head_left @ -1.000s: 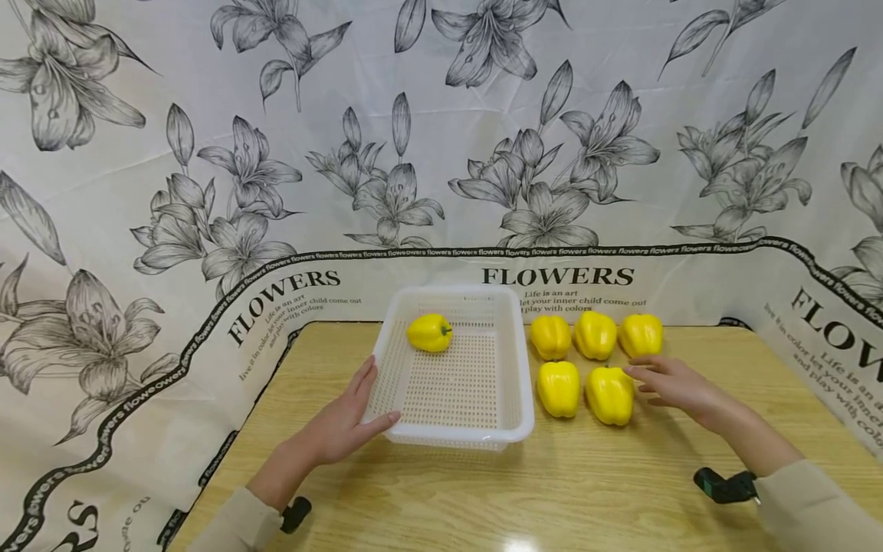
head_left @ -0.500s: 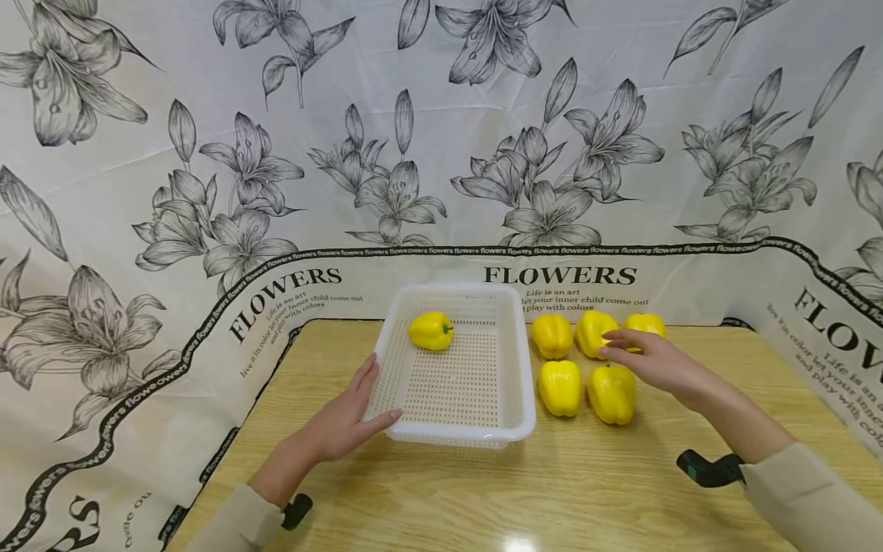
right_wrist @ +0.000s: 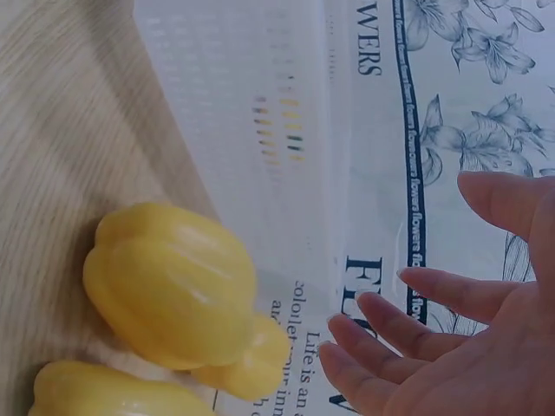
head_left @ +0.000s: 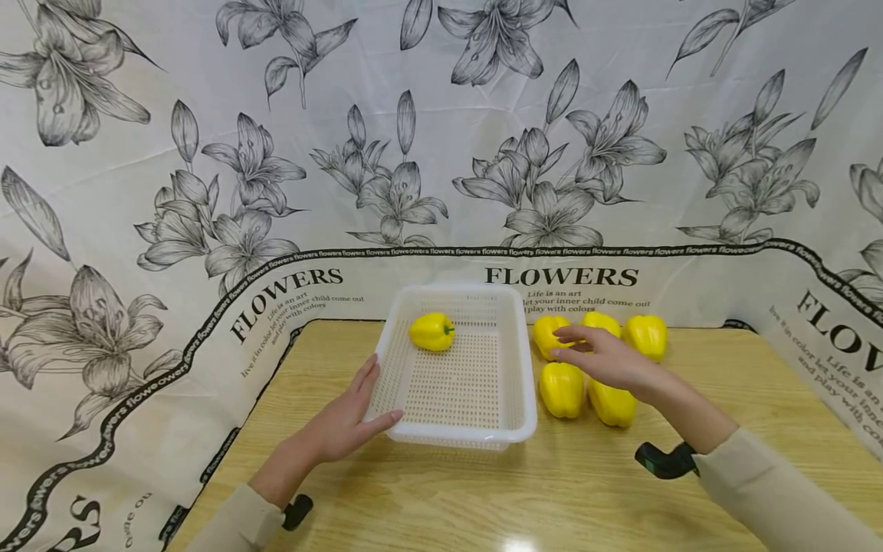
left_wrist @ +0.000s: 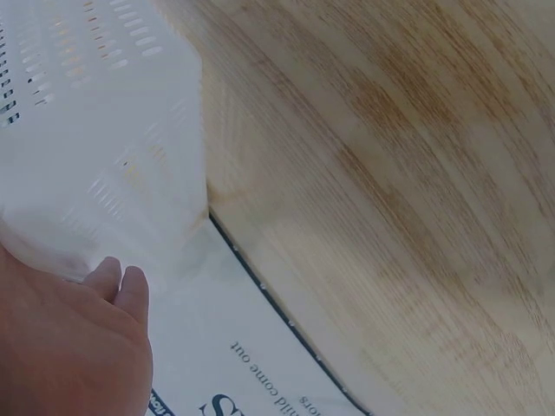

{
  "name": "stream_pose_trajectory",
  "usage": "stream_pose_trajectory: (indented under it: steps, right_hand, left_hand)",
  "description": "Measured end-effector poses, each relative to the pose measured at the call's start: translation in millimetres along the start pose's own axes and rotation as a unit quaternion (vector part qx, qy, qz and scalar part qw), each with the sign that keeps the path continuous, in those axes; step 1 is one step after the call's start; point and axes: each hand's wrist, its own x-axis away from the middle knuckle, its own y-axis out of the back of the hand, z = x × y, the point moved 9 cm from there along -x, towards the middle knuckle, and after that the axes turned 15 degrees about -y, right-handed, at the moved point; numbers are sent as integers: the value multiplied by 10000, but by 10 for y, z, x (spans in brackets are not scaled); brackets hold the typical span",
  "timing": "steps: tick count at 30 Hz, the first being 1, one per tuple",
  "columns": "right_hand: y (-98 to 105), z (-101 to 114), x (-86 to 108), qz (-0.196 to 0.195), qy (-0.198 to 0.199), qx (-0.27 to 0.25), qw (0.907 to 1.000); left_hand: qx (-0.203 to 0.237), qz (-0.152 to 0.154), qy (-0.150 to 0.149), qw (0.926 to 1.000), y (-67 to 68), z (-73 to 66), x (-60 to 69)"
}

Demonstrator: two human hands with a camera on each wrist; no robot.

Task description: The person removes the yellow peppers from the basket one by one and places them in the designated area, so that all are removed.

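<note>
A white plastic basket [head_left: 448, 431] with perforated walls stands on the table, one yellow bell pepper [head_left: 431, 332] lying inside it. My left hand [head_left: 345, 425] holds the basket's near left corner, thumb over the rim and fingers along the outer left side. In the left wrist view, two fingertips [left_wrist: 130, 290] show against the basket wall. Over the group of peppers hovers my right hand [head_left: 614, 360], its fingers apart and nothing in them. Nearest to its fingertips is the back left yellow pepper [head_left: 548, 336]. The hand partly covers the back middle pepper [head_left: 602, 320] and the front right pepper [head_left: 614, 405].
The front left pepper [head_left: 561, 391] stands beside the basket's right wall, and the back right pepper [head_left: 646, 336] sits farthest right. A wooden table [head_left: 441, 498] carries everything. Flower-printed cloth [head_left: 428, 199] hangs behind and along both sides.
My right hand has moved left over the peppers, from beside the front right one toward the back left one. My left hand, the basket and the peppers stay put.
</note>
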Motion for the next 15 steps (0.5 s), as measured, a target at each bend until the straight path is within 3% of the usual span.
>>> stream_pose_trajectory:
  steps: [7, 15]
  right_hand:
    - [-138, 277, -58, 279, 110, -231, 9993]
    - [-252, 537, -161, 306, 313, 26, 9990]
  left_hand:
    - [-41, -38, 10, 10000, 16, 1, -3]
    - [7, -3, 30, 10000, 10, -12, 1]
